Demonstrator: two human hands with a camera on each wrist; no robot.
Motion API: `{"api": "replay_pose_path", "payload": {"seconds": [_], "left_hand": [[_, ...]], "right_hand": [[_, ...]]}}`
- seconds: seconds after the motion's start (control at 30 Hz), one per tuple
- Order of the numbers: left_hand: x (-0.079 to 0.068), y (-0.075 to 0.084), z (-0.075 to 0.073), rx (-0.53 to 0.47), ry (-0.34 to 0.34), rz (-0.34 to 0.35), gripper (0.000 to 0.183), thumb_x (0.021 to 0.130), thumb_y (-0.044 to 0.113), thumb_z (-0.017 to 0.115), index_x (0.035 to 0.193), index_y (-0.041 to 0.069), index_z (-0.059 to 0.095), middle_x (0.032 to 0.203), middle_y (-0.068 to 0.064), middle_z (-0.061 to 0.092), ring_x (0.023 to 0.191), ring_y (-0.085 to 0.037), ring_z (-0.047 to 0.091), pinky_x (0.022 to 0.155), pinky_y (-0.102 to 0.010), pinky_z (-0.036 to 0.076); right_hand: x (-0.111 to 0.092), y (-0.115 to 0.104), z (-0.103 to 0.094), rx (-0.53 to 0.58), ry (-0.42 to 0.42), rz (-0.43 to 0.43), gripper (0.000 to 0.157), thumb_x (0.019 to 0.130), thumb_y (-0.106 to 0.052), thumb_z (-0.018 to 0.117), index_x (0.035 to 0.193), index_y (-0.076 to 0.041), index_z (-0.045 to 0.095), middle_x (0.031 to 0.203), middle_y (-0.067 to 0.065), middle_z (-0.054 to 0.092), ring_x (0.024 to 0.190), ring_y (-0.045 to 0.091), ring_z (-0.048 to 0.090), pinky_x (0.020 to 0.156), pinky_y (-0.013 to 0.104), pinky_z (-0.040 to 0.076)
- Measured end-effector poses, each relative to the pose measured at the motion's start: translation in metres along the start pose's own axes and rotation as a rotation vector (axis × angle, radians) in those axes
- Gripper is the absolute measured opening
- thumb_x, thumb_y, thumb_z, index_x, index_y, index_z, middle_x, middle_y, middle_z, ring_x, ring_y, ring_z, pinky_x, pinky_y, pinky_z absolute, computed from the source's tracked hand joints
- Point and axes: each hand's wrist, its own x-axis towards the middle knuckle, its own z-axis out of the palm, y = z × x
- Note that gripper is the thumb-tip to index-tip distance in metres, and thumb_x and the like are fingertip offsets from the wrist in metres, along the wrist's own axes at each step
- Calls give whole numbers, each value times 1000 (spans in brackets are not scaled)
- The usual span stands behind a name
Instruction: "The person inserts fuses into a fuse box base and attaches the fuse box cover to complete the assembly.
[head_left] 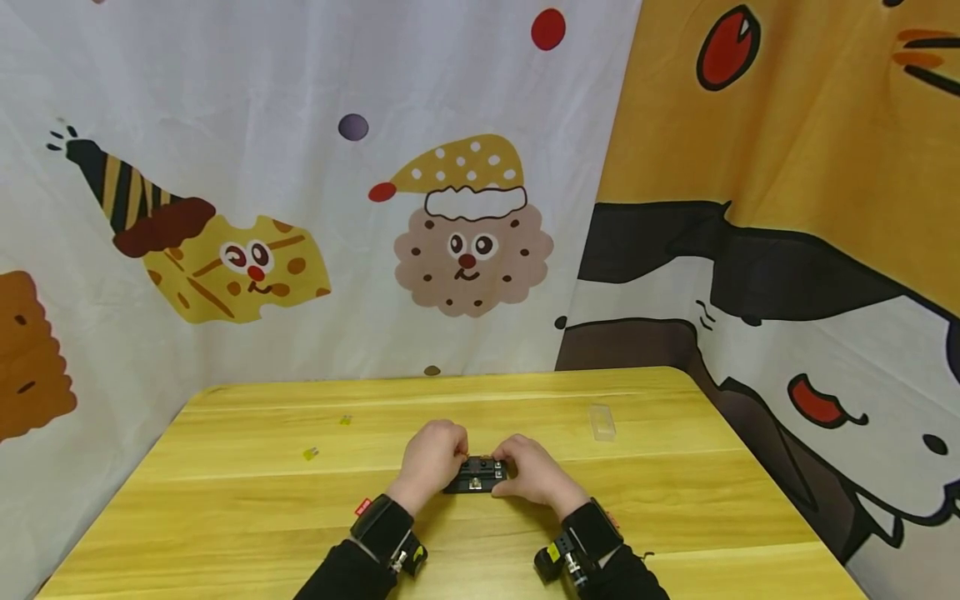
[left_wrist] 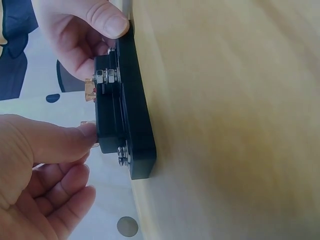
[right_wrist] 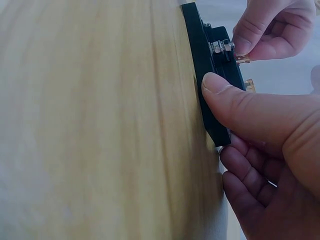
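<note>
A black fuse block (head_left: 477, 477) with metal screw terminals lies on the table between both hands. My left hand (head_left: 432, 457) pinches a small orange blade fuse (right_wrist: 243, 59) between thumb and forefinger, right at the block's top. Its other fingers curl loosely below, as the left wrist view shows. My right hand (head_left: 534, 471) grips the block's right end, thumb on the near side and fingers behind. Another orange blade fuse (left_wrist: 90, 90) sticks up from the block, between the two hands.
Two small yellow blade fuses (head_left: 311, 454) lie apart on the left of the wooden table (head_left: 225, 517). A clear plastic cover (head_left: 602, 422) lies at the back right. A printed curtain (head_left: 300, 350) hangs behind the table.
</note>
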Motion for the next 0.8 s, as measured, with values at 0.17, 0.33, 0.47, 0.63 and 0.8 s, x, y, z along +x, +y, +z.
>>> {"api": "replay_pose_path", "payload": {"seconds": [0.17,0.33,0.47,0.63,0.8], "left_hand": [[0,1,0,4,-8,-2,27,74,5,83,66,19,61,68,8,49,64,-11,50,57,-27,44],[1,1,0,-3,-21,-13,27,73,4,84,65,18,63,68,9,49,64,-10,50,58,-27,45],[1,1,0,-6,-21,-17,26,73,4,84,64,18,64,67,8,50,64,-10,51,60,-28,46],[2,1,2,-6,-17,-18,25,72,3,83,63,17,64,67,8,51,64,-10,51,60,-28,47],[2,3,0,6,-22,-13,24,72,2,81,62,17,65,67,8,51,64,-10,53,58,-28,47]], "right_hand": [[0,0,0,1,1,1,42,71,-19,90,104,-7,66,103,1,58,98,23,56,92,45,45],[1,-1,-1,1,4,-1,42,71,-18,90,103,-6,67,103,2,58,98,23,56,92,45,45],[0,-2,-2,-6,8,-6,42,70,-18,90,103,-6,67,103,2,59,98,23,56,91,45,45],[0,-2,-2,5,4,-3,42,71,-18,90,103,-6,67,102,2,59,98,23,56,92,45,45],[-1,-2,-2,-1,0,-3,41,72,-18,89,104,-6,67,102,1,58,97,22,56,92,45,45]]}}
